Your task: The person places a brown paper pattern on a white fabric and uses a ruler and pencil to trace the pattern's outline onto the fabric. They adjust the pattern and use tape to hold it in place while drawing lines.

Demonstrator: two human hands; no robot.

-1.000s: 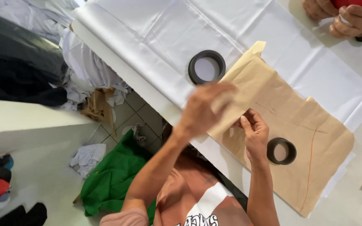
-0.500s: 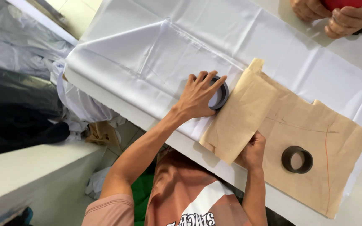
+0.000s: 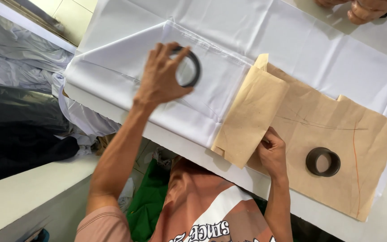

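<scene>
My left hand (image 3: pixel 160 76) holds a black ring-shaped weight (image 3: pixel 194 67) by its rim, raised over the white cloth (image 3: pixel 113 67) spread on the table. My right hand (image 3: pixel 272 152) presses down on the near edge of a tan paper pattern (image 3: pixel 319 121) that lies on the cloth. The pattern's left part is folded back over itself (image 3: pixel 249 116). A second dark ring weight (image 3: pixel 322 162) rests on the paper, to the right of my right hand.
Another person's hands (image 3: pixel 363 9) rest on the table at the top right. A heap of grey and black fabric (image 3: pixel 19 116) lies to the left, below the table edge. Green cloth (image 3: pixel 146 206) lies on the floor by my body.
My left hand closed on the black ring that lay on the white cloth, lifted it and carried it to the left. My right hand stayed on the paper pattern.
</scene>
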